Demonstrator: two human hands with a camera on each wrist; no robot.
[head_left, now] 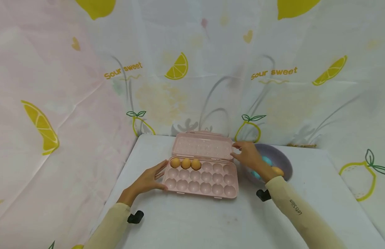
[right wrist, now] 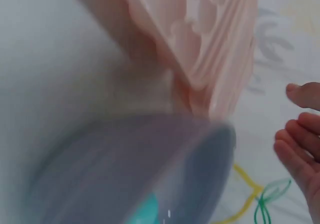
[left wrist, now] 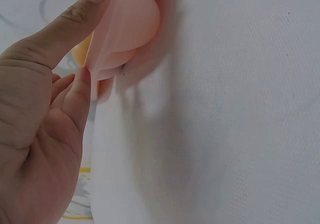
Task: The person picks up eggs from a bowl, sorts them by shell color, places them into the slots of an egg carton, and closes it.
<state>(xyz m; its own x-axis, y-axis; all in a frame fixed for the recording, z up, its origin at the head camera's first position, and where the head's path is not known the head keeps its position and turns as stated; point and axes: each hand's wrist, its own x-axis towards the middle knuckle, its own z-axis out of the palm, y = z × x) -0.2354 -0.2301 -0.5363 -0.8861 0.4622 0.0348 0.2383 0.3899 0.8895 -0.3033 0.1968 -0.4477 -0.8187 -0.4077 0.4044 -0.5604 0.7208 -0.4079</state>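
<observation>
A pink egg tray point(head_left: 195, 176) lies with its lid point(head_left: 204, 147) folded back. Three orange-yellow eggs point(head_left: 186, 163) fill the left end of its back row. My left hand point(head_left: 147, 180) rests along the tray's left side, thumb toward the front corner and fingers farther back. In the left wrist view, thumb and fingertips touch the rim of the tray point(left wrist: 132, 21). Above the bowl's left side, my right hand point(head_left: 249, 155) is beside the lid's right edge, holding nothing. The right wrist view shows its fingers point(right wrist: 292, 149) fairly straight, apart from the tray point(right wrist: 185, 39).
A grey-purple bowl point(head_left: 287, 162) stands right of the tray, partly hidden by the right forearm. It holds blue eggs point(head_left: 267, 160) and an orange egg point(head_left: 277, 171). A white cloth covers the table point(head_left: 204, 221); a lemon-print curtain point(head_left: 211, 52) hangs behind.
</observation>
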